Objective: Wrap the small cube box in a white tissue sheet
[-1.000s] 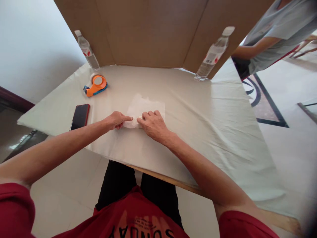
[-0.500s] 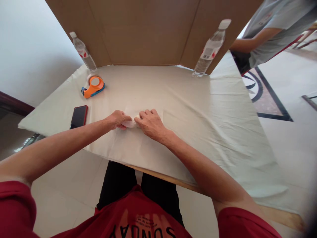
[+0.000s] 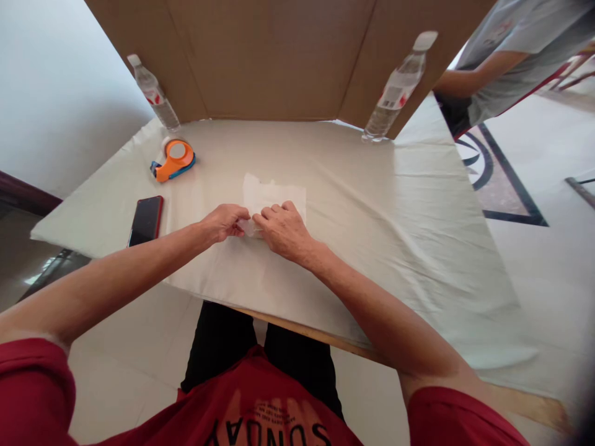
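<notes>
A thin white sheet (image 3: 274, 192), like tissue or soft paper, lies on the cloth-covered table (image 3: 348, 272) in front of me. My left hand (image 3: 227, 221) is closed in a pinch on the sheet's near left corner. Close beside it, my right hand (image 3: 284, 230) rests on the sheet with fingers bent and thumb and fingertips gripping its near edge. What lies under the right fingers is hidden. The far part of the sheet spreads flat beyond both hands, its upper edge uneven.
An orange tape dispenser (image 3: 175, 159) and a phone (image 3: 145, 221) lie to the left. Plastic bottles stand at the back left (image 3: 155, 93) and back right (image 3: 395, 93), against a cardboard panel (image 3: 274, 62). Another person (image 3: 506, 62) is beyond the table's right side.
The sheet's far part, barely visible before, now shows spread out beyond my hands. My left hand has shifted slightly right, nearer the right one. My right hand stays nearly in place.
</notes>
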A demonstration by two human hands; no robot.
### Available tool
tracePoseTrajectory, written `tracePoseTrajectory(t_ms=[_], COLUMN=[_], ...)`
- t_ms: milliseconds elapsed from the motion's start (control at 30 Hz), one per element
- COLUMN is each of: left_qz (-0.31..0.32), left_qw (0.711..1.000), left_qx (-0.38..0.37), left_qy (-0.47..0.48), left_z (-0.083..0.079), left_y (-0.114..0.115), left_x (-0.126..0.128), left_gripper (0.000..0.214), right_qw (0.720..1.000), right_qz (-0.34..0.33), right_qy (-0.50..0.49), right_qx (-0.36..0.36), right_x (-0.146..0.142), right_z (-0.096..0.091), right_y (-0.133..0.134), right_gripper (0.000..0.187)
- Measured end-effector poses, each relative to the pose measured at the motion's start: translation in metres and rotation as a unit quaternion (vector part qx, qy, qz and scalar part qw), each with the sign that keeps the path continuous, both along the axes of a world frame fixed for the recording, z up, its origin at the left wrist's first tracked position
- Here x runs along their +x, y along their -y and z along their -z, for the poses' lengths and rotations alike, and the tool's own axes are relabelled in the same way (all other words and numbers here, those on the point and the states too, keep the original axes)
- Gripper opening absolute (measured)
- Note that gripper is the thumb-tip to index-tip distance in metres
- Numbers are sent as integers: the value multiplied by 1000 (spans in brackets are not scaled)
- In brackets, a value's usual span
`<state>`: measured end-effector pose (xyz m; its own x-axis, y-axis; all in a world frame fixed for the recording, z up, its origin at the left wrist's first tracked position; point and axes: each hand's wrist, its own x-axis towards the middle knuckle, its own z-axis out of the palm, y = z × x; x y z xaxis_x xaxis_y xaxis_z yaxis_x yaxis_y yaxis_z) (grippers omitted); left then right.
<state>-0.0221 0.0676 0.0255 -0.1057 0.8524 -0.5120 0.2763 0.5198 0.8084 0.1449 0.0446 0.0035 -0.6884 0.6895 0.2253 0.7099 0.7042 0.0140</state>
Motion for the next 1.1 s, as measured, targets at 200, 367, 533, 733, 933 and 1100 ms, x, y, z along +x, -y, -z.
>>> tracePoseTrajectory(t_ms=[200, 367, 533, 733, 933, 1100], left_qz=[15, 79, 189, 265, 285, 256], left_qw=[999, 993, 970, 840, 770, 779], left_qx=[23, 27, 140, 391, 496, 500], left_qy=[40, 82, -58, -266, -281, -279], left_z=[-10, -13, -4, 26, 47, 52], left_y=[4, 9, 15, 17, 17, 24], left_x=[5, 0, 1, -4, -8, -1], left_gripper=[9, 14, 19, 20, 20, 19], right_qw=[999, 996, 982, 919, 862, 835], right_qz=[5, 8, 24, 192, 337, 360], right_qy=[-25, -48, -140, -317, -244, -267], right_qx=[-33, -75, -126, -133, -289, -320], right_x=[5, 7, 17, 67, 81, 57], right_z=[-9, -12, -10, 1, 6, 10], right_y=[1, 0, 1, 12, 20, 8], right_gripper=[27, 25, 25, 12, 46, 69])
